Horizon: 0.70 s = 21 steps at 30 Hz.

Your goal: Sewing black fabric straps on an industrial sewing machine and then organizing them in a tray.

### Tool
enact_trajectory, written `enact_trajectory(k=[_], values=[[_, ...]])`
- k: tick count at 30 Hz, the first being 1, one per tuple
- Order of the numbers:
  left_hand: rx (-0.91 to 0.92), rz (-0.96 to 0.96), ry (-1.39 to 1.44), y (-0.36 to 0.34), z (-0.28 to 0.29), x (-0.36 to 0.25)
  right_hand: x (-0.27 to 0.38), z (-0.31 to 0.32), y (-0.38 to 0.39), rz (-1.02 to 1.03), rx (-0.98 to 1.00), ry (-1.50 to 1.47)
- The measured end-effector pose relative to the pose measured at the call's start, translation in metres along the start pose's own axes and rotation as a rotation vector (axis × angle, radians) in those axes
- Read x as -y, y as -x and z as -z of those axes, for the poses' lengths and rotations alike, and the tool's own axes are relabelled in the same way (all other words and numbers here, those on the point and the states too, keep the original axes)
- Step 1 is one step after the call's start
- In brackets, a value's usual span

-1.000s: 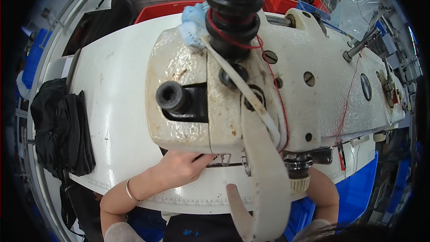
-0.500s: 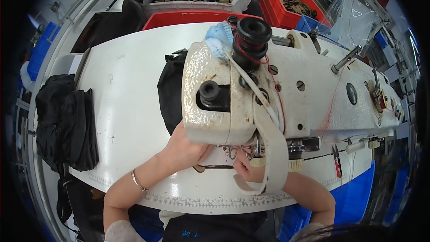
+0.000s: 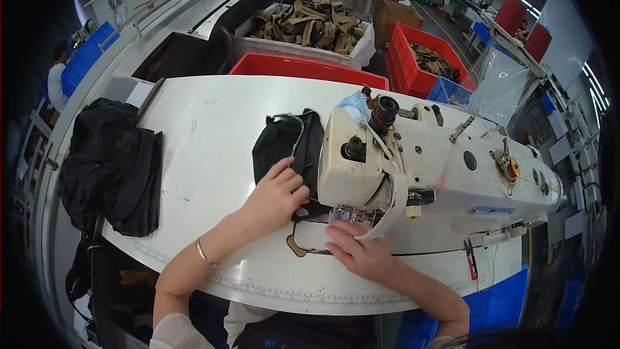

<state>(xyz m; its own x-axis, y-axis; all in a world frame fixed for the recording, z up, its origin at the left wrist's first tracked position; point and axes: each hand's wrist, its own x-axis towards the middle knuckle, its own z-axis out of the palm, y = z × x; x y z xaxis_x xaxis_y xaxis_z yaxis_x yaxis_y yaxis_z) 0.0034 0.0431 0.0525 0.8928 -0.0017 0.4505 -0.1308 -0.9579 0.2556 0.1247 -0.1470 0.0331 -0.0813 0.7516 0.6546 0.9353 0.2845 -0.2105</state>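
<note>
A black fabric piece with a thin pale strip along its upper part lies left of the white sewing machine and runs toward the needle area. My left hand is on this fabric, fingers curled, its fingertips closed at the pale strip. Beside the presser foot, my right hand has its thumb and fingers spread apart, and I see nothing held in it. The machine head and my fingers hide part of the fabric near the needle.
A heap of black fabric pieces sits at the table's left edge. Red-handled snips lie at the right. Behind the white table stand a red bin, a white-lined container of brown strips and another red crate.
The view has tilted up and drawn back, showing more of the room. My left hand now lies over the fabric beside the machine head. The right hand's fingers have spread from a curled pose.
</note>
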Motion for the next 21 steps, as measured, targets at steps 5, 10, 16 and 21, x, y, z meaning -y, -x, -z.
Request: enact_trajectory(k=[5, 10, 16, 21], values=[[0.284, -0.035, 0.153, 0.029, 0.033, -0.070, 0.043, 0.037, -0.018, -0.972, 0.499, -1.096], [0.660, 0.287, 0.388, 0.077, 0.062, -0.013, 0.024, 0.071, 0.007, -0.636, 0.505, -0.829], [0.195, 0.374, 0.838, 0.070, 0.072, -0.043, 0.012, 0.101, 0.019, -0.893, 0.320, -0.602], [0.336, 0.254, 0.229, 0.061, 0.022, -0.091, 0.018, 0.100, 0.002, -0.736, 0.442, -0.573]])
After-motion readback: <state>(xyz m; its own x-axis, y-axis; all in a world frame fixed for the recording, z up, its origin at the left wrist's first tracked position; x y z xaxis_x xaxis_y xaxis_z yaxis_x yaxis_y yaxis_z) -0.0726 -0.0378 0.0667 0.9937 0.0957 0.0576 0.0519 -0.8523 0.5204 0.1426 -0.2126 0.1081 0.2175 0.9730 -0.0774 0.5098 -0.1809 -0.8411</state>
